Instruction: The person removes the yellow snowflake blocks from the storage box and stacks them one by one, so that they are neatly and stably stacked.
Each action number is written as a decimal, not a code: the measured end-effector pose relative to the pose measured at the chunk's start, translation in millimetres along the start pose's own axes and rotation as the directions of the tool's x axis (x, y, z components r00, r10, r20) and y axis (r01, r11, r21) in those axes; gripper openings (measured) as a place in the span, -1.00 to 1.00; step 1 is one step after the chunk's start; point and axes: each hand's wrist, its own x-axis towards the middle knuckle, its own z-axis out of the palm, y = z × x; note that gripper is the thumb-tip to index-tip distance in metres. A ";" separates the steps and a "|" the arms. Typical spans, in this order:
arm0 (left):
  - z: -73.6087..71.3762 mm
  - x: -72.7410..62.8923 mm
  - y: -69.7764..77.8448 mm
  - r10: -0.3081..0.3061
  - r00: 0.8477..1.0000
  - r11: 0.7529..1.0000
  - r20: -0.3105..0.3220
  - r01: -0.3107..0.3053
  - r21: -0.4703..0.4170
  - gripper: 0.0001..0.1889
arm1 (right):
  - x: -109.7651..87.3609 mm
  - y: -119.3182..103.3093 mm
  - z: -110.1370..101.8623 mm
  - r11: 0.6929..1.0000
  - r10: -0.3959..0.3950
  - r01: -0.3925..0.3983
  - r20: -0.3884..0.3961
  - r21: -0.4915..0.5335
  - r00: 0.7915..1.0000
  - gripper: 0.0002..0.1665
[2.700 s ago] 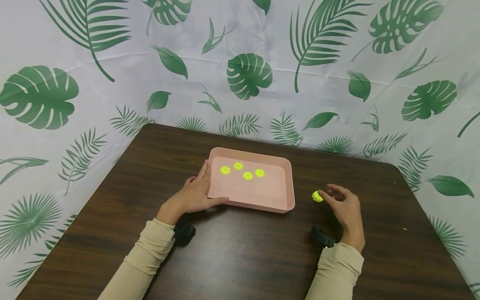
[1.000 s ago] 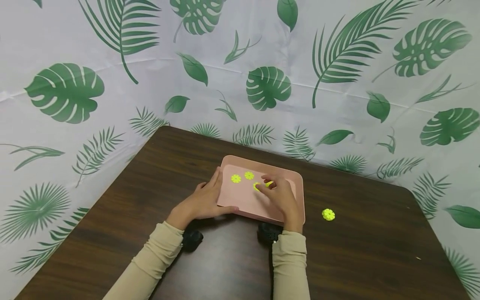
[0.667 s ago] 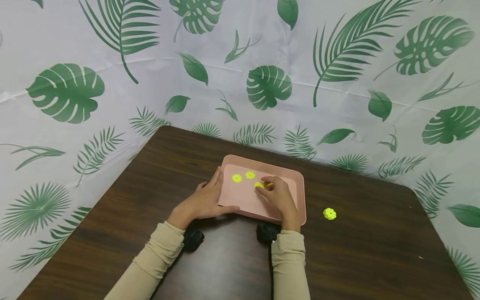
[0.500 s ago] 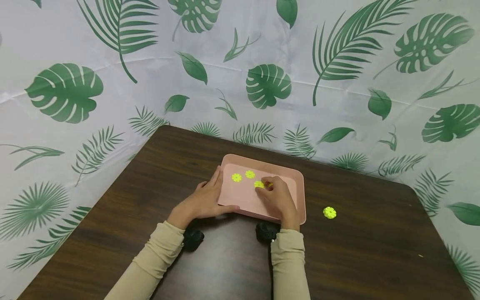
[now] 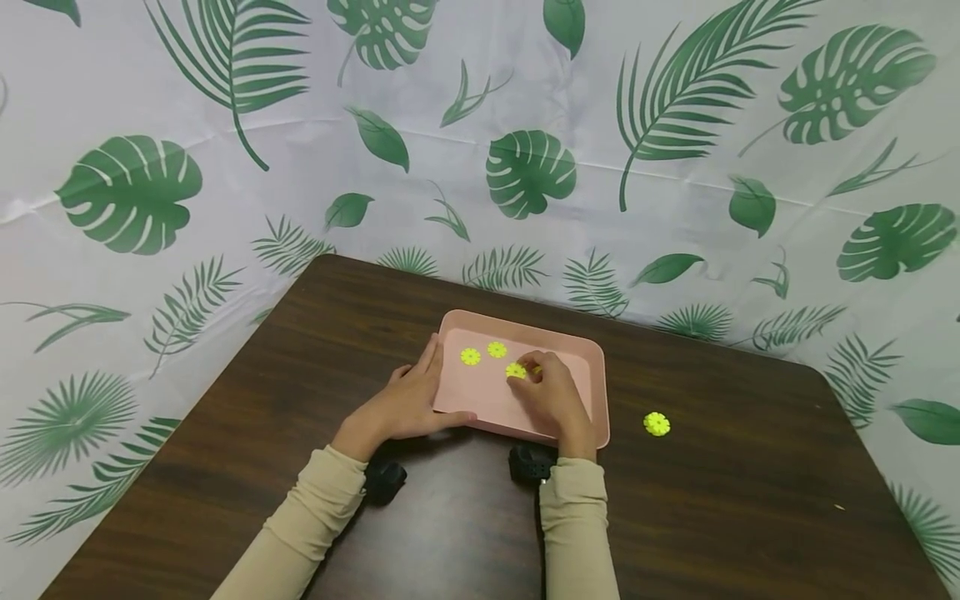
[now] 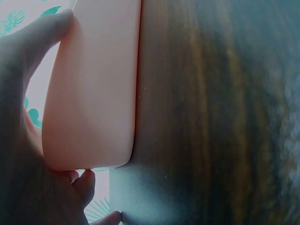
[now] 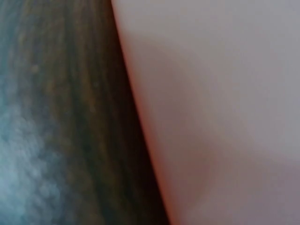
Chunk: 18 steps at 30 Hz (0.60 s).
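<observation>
In the head view, my left hand (image 5: pixel 401 404) braces the near left corner of a shallow pink tray (image 5: pixel 596 392), fingers straight along its left side and thumb on its front wall. The left wrist view shows that thumb (image 6: pixel 56 28) against the tray wall (image 6: pixel 96 93). Over the tray floor, my right hand (image 5: pixel 555 400) pinches a yellow notched, flower-like disc (image 5: pixel 516 370) between thumb and fingers. Behind those fingers more yellow shows, mostly hidden. Two matching discs lie flat further left in the tray, one at the left (image 5: pixel 470 357) and another beside it (image 5: pixel 497 350).
To the tray's right, a thicker yellow piece like a small stack of discs (image 5: pixel 657 424) rests on the dark wood table (image 5: pixel 720 500). A white leaf-print cloth (image 5: pixel 450 125) hangs behind the table. Black straps with camera units sit on both wrists. The right wrist view is blurred.
My right hand has left the yellow stack on the table and come left over the tray, where it has stayed almost still for the last second. My left hand keeps its place.
</observation>
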 end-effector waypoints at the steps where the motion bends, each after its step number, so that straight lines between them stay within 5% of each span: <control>1: 0.5 0.3 -0.4 0.002 1.000 1.000 -0.002 -0.002 0.001 0.35 | -0.2 0.3 0.0 1.000 0.003 -0.003 0.001 0.005 1.000 -0.60; 18: 0.6 -0.6 0.6 0.011 1.000 1.000 -0.009 -0.011 -0.011 0.34 | -1.9 0.8 -2.9 0.999 -0.050 0.050 -0.015 0.014 0.999 -0.61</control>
